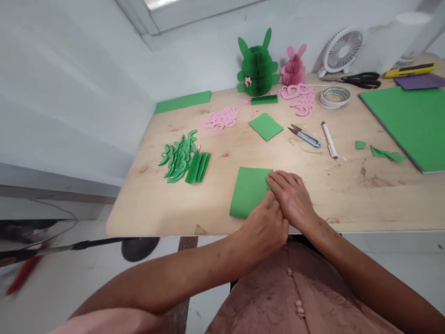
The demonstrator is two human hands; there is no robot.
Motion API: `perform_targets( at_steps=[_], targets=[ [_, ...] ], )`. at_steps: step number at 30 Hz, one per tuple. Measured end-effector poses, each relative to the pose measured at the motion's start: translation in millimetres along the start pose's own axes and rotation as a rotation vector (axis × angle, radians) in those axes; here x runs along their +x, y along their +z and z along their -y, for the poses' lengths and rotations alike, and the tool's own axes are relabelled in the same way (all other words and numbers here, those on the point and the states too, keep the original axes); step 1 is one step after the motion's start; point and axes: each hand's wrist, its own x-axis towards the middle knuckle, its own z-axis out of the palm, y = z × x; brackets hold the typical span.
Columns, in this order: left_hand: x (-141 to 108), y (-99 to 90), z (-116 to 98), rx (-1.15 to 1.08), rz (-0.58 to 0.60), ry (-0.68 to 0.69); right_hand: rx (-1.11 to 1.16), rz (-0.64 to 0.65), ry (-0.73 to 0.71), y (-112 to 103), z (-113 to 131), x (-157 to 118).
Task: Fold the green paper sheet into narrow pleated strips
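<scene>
A folded green sheet of paper (248, 192) lies near the table's front edge. My left hand (267, 222) is closed at the sheet's lower right corner, its curled fingers on the paper. Against it rests my right hand (294, 197), its fingers stretched out flat over the sheet's right edge. The hands touch each other and hide that side of the paper. Farther back lies a smaller green paper square (266, 126). To the left are a pleated green paper strip (198, 168) and a heap of curved green cut-outs (179, 157).
Thread snips (305, 136), a white pen (329, 140), a tape roll (334, 97) and black scissors (361, 80) lie at the right. Green sheets (413, 125) cover the right end. Behind stand a green paper rabbit (257, 65), a pink one (294, 67) and a fan (344, 50).
</scene>
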Motion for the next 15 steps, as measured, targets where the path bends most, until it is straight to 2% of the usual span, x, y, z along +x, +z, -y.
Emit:
perform_targets(
  at_steps=[5,11,15],
  targets=[
    [6,-0.9,-10,0.039,0.102,0.003,0.019,-0.048,0.004,4,-1,0],
    [7,5.9,-23,0.039,0.269,-0.032,0.019,-0.033,0.000,4,0,0],
    [6,13.2,-32,0.060,0.262,-0.085,0.006,-0.038,0.005,4,1,0]
  ],
)
